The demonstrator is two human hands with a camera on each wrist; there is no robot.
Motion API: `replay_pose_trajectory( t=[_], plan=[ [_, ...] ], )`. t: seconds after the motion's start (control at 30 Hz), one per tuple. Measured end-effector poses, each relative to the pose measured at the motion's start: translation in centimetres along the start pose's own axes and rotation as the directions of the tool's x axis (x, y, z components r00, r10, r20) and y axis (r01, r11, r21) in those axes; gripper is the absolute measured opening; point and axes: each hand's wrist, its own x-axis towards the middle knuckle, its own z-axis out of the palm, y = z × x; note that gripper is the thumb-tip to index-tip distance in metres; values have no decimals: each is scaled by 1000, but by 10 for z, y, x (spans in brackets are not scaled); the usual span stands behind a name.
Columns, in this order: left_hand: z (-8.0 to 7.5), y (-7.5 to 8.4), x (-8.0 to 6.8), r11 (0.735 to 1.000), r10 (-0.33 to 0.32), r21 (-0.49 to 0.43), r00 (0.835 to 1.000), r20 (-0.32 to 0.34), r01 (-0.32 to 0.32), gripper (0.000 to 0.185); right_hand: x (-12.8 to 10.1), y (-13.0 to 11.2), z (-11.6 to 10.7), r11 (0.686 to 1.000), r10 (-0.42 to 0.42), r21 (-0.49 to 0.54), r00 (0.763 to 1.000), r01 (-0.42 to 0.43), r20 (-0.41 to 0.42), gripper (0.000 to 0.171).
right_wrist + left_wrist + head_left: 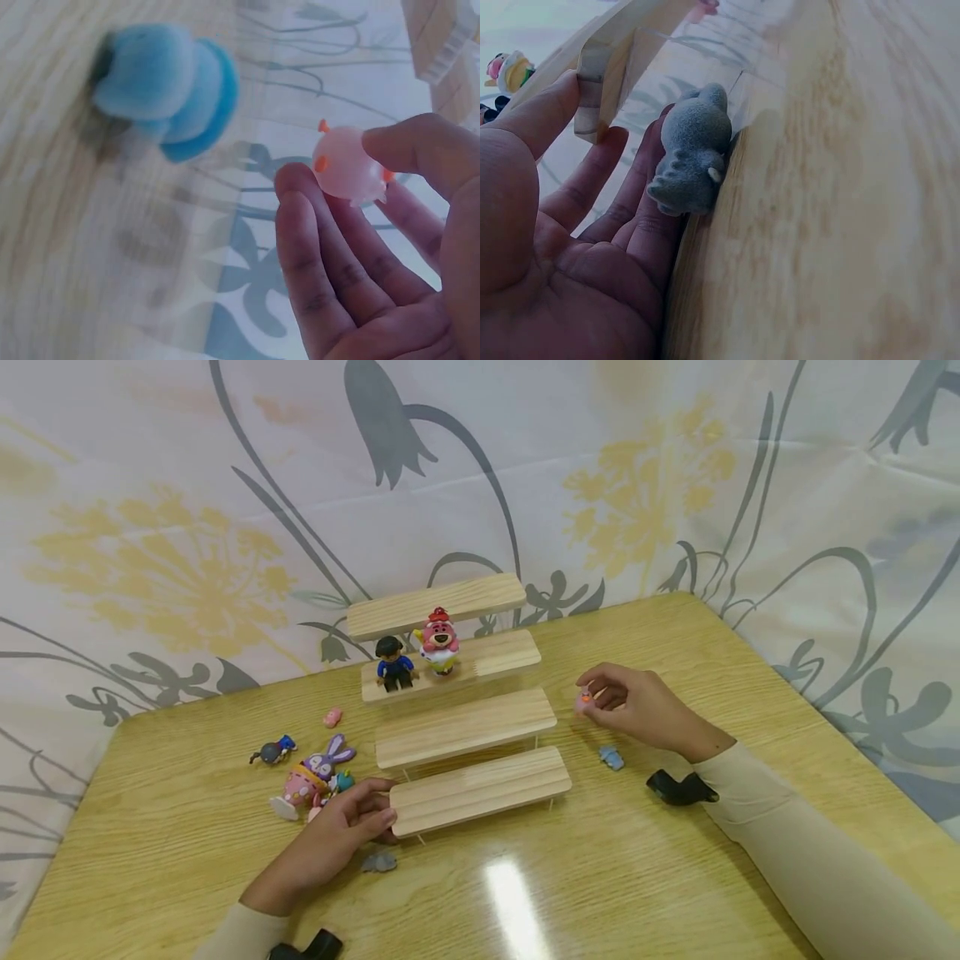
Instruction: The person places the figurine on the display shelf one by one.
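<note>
Left hand (347,820): grips near-left end of pale wooden four-tier shelf (480,789).
Right hand (639,706): pinches small round pink figurine (584,702), right of shelf.
Figurine: a light pinch, shelf steadied, should serve best.

Pink, Purple, Grey and Yellow

The round toy (346,166) is pale pink with orange bits; the tiered stand (480,791) shows pale, streaked grain. The rabbit figure (302,785) mixes purple, yellow and dotted pink. The seated figure (392,667) is blue and black; the bear figure (439,639) is pink, topped red. The white cloth (187,410) bears grey and yellow florals.
</note>
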Motion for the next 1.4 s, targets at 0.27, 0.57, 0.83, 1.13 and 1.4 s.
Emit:
replay_pose_trajectory(
  t=[0.27, 0.57, 0.83, 1.13, 1.4],
  plan=[
    [-1, 0, 0, 1000, -3, 1, 1000, 5, 3, 54, -2, -13, -1, 996, -82, -25, 993, 80, -90, 30],
    [0, 0, 3, 999, -33, -1, 999, -3, 33, 55, -4, -29, -5, 975, -220, -46, 956, 215, -195, 28],
    [0, 1, 1, 1000, -24, -13, 1000, -1, 24, 55, 10, -54, -8, 942, -337, -79, 915, 327, -222, 28],
    [-1, 1, 1, 999, -33, -15, 999, -13, 33, 58, 31, -82, -11, 905, -426, -127, 872, 406, -241, 27],
    [0, -1, 1, 1000, -28, -6, 1000, -15, 27, 57, 48, -98, -4, 897, -441, -147, 873, 418, -207, 23]
  ],
)
